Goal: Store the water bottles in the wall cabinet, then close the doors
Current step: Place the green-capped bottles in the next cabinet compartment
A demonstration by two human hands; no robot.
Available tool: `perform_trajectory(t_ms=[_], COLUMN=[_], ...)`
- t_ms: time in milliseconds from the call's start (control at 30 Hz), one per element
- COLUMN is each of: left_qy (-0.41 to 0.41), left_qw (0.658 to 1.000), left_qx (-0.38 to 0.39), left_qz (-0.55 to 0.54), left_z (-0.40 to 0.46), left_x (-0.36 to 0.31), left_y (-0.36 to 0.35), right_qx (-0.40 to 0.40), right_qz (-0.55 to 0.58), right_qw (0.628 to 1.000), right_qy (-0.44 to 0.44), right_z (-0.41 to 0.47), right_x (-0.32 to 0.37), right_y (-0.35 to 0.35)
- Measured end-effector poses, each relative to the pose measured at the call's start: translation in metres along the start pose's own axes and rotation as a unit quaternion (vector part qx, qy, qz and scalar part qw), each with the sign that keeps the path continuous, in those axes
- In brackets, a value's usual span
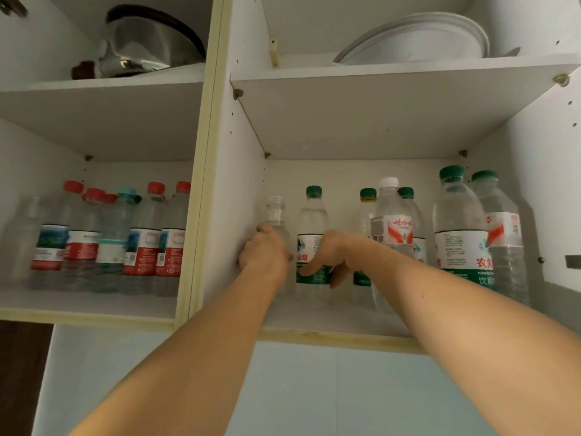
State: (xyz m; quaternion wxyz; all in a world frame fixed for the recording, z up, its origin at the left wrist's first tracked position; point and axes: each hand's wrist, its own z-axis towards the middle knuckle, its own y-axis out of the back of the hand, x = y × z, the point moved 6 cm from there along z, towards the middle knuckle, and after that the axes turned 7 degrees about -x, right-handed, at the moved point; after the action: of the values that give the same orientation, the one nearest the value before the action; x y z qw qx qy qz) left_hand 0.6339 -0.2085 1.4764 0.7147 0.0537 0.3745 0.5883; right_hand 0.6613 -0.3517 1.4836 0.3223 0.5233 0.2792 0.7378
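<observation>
Gripping a clear plastic water bottle with no cap [275,215] round its body, the left hand [262,253] keeps it upright, neck up and long axis vertical, at the far left of the right compartment's lower shelf [314,319], probably tucking it against the cabinet's side wall. The right hand [327,256] hangs with fingers [309,269] loose and apart, touching or just before a green-capped, green-labelled bottle [312,234], likely steadying it.

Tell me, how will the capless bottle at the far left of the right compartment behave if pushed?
The capless bottle looks thin, clear plastic, so probably light and squeezable. Tall and narrow, it may tip easily. Without a cap, any water inside could spill. The left hand grips it.
</observation>
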Motion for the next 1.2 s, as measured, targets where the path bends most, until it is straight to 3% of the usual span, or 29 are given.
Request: perform_trajectory(t_ms=[167, 300, 400, 467, 567, 633, 967, 1200], left_qy=[-0.027, -0.133, -0.253, -0.288, -0.286, -0.268, -0.242, -0.215], left_qw=[0.999, 0.985, 0.939, 0.901, 0.848, 0.833, 0.806, 0.784], left_qx=[0.041, 0.054, 0.029, 0.003, -0.008, -0.004, -0.014, -0.02], left_qz=[0.011, 0.092, 0.23, 0.325, 0.446, 0.485, 0.54, 0.582], left_z=[-0.001, 0.004, 0.013, 0.022, 0.026, 0.027, 0.033, 0.044], left_x=[-0.005, -0.015, -0.028, -0.034, -0.029, -0.021, -0.007, -0.002], left_y=[0.008, 0.024, 0.035, 0.037, 0.026, 0.017, -0.014, -0.031], right_qx=[0.018, 0.018, 0.013, 0.001, -0.017, -0.026, -0.031, -0.037], right_qz=[0.043, 0.065, 0.066, 0.062, 0.059, 0.049, -0.046, -0.031], right_qw=[0.999, 0.998, 0.997, 0.997, 0.997, 0.998, 0.998, 0.999], right_qy=[0.004, 0.022, 0.03, 0.035, 0.039, 0.04, 0.015, 0.015], right_z=[0.013, 0.019, 0.02, 0.019, 0.018, 0.017, 0.032, 0.055], right_x=[-0.009, -0.012, -0.013, -0.012, -0.009, -0.007, 0.002, 0.001], right_y=[-0.004, -0.006, -0.007, -0.007, -0.007, -0.008, -0.017, -0.028])
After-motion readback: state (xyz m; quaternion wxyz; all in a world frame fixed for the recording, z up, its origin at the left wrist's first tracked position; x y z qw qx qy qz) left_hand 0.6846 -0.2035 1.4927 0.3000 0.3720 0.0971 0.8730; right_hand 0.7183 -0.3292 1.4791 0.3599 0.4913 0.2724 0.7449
